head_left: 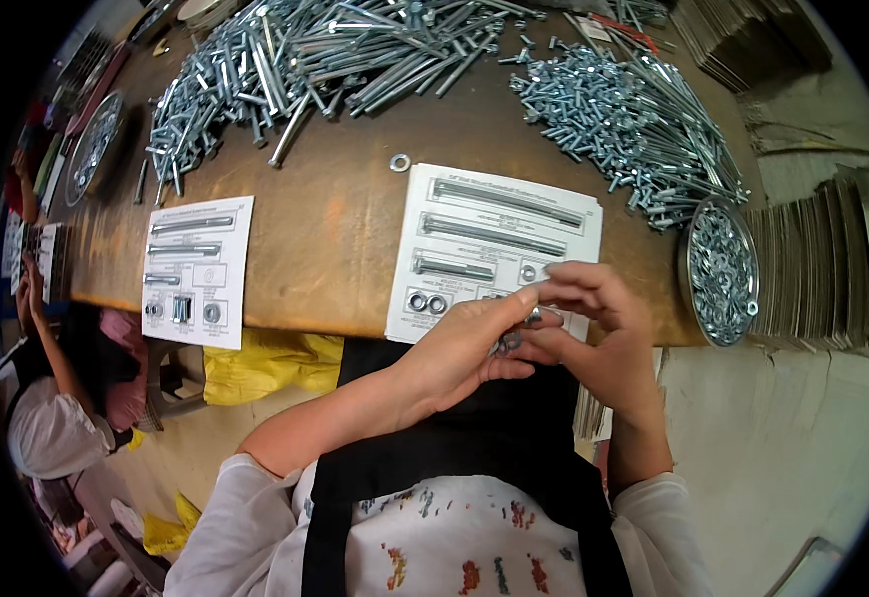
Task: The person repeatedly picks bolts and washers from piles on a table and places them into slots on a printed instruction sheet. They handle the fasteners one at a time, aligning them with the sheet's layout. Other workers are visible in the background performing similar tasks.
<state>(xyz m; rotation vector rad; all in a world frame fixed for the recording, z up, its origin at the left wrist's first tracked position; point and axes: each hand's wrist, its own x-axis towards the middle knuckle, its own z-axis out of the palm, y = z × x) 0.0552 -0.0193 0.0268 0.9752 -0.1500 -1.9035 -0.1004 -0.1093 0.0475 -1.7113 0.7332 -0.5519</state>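
Observation:
Both hands meet above the near edge of a stack of printed sheets (pixel 499 214), which carries drawings of bolts, nuts and washers. My left hand (pixel 454 348) is closed around a few small shiny metal nuts (pixel 507 343); its fingers partly hide them. My right hand (pixel 608 333) comes in from the right with fingers curled, its fingertips touching those of the left. Between the fingertips shows a small metal piece (pixel 533 315), and I cannot tell exactly what the right fingers grip. Beyond the sheets lies a single washer (pixel 400 162) on the brown table (pixel 325 219).
Long bolts (pixel 295 60) are heaped at the back, shorter bolts (pixel 613 114) at the right. A metal bowl (pixel 686 284) of small hardware stands at the right edge, near stacked cardboard (pixel 812 269). Another printed sheet (pixel 197 214) lies left. Another person (pixel 56 428) works at far left.

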